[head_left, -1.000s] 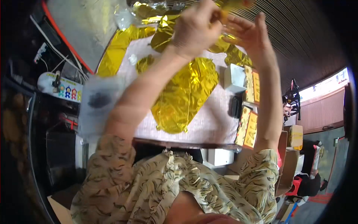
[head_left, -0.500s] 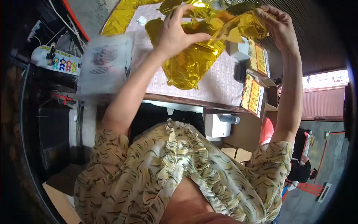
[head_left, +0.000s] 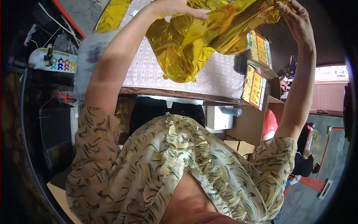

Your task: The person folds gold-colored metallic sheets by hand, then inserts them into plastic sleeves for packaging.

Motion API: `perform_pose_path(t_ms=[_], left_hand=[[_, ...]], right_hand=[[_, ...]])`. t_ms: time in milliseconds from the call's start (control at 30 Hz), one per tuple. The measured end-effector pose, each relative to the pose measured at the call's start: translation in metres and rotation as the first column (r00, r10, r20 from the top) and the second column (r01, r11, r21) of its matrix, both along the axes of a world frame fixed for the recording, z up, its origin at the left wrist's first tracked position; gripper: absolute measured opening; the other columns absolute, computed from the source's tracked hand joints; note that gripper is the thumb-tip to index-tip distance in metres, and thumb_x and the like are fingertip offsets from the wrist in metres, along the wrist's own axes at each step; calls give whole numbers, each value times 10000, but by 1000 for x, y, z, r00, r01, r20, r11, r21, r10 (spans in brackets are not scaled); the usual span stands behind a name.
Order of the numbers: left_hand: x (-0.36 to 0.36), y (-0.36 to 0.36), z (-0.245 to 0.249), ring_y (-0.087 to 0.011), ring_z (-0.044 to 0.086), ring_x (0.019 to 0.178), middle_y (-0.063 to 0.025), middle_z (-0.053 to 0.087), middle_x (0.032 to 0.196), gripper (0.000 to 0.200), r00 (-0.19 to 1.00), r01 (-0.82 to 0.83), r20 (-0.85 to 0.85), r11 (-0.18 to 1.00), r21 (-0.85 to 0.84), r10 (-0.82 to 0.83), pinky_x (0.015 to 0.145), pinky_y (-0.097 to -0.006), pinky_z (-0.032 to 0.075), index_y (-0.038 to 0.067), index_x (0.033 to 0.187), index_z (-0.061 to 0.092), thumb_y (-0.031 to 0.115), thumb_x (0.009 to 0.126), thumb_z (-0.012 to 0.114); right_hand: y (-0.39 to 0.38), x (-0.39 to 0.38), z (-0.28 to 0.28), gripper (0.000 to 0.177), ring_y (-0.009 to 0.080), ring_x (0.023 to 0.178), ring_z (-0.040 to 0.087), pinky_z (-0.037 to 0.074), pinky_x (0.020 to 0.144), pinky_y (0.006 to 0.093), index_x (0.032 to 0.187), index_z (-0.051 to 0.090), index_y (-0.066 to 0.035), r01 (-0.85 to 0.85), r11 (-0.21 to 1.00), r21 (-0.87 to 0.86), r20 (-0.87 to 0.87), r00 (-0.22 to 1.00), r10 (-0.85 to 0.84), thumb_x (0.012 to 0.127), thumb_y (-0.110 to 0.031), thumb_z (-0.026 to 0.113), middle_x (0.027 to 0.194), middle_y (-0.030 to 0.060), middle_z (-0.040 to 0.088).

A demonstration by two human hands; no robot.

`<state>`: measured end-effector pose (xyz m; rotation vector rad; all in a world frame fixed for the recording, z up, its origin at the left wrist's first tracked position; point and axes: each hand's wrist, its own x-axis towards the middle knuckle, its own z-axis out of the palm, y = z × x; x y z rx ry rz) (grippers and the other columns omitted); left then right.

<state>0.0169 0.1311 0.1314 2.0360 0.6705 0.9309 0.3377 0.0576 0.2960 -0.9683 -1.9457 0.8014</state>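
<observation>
A crinkled gold foil balloon (head_left: 182,56), flat and loosely folded, hangs and spreads over the table's far part. My right hand (head_left: 296,16), at the top right, pinches the foil's edge between thumb and fingers and holds that side raised. Over the foil's upper left part is my left hand (head_left: 171,7). Its thumb is stretched out over the foil, apart from the fingers, which the top edge of the view partly cuts off.
The table (head_left: 220,80) has a pale patterned cloth. Printed boxes (head_left: 255,87) and a black object (head_left: 240,64) stand at its right. A translucent plastic bag (head_left: 87,59) hangs over the left edge, and more gold foil (head_left: 113,15) lies behind. A bottle (head_left: 232,111) rests below.
My right hand has moved up and right, drawing the foil out wider. My left hand has moved up toward the top edge, and the foil's lower end has shifted slightly up.
</observation>
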Motion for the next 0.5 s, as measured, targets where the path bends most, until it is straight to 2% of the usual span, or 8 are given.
perform_pose_path(t_ms=[67,100,200,267,367,433,467,500], left_hand=[[11,11,11,-247,158,1567,-135,33,1735,1179,905,420,80,851,-316,-417,1207,-391,308,148,1661,-55,276,886,824],[23,6,6,-238,519,1367,-189,467,1559,925,916,384,221,892,-238,-335,1049,-361,484,74,1587,365,322,844,858],[41,24,-9,-224,499,1382,-133,529,1495,866,879,459,-55,872,-167,-473,1106,-359,443,29,1554,409,272,845,844],[46,7,-8,-144,643,1137,-97,689,1284,625,845,496,-43,812,-307,-532,958,-304,521,-37,1378,587,219,862,832],[41,6,-10,-97,680,935,-44,760,1012,389,858,396,-265,895,-206,-441,860,-280,533,-14,1133,736,260,872,828],[37,14,-14,-71,673,828,-10,750,852,289,891,144,-387,957,-253,-237,809,-265,529,19,942,776,301,889,817],[34,19,-15,-132,711,875,-42,771,937,238,891,119,-421,983,-143,-169,830,-296,542,44,969,774,276,916,776],[33,26,-1,-161,718,898,-99,761,1000,370,840,62,-527,988,-143,-129,812,-318,561,31,1081,750,324,866,823]], right_hand=[[0,-4,7,101,117,731,687,556,649,246,899,704,-35,2,1000,-16,29,1000,-2,879,-59,799,824,40,723],[-2,-12,9,90,117,737,688,557,648,246,910,708,-33,-73,997,10,32,997,72,886,-57,792,837,36,724],[46,67,3,161,141,801,735,606,784,245,1054,788,-32,-162,976,148,17,987,161,976,-158,725,893,61,773],[30,62,14,124,132,784,721,593,743,246,1031,768,-31,-30,988,149,-21,999,33,952,-123,741,892,52,760],[5,44,30,92,119,758,700,573,680,248,995,740,-29,156,979,135,-78,986,-147,917,-70,765,891,39,741],[-4,46,29,82,120,763,707,564,661,256,1013,748,-21,279,954,113,-98,958,-269,934,-35,735,876,34,737],[-9,46,26,82,120,763,707,564,661,256,1013,748,-21,281,954,109,-101,957,-270,934,-35,735,876,34,737],[-15,45,20,106,167,756,729,593,708,315,982,757,25,251,919,304,-9,966,-260,899,-42,751,902,100,761]])
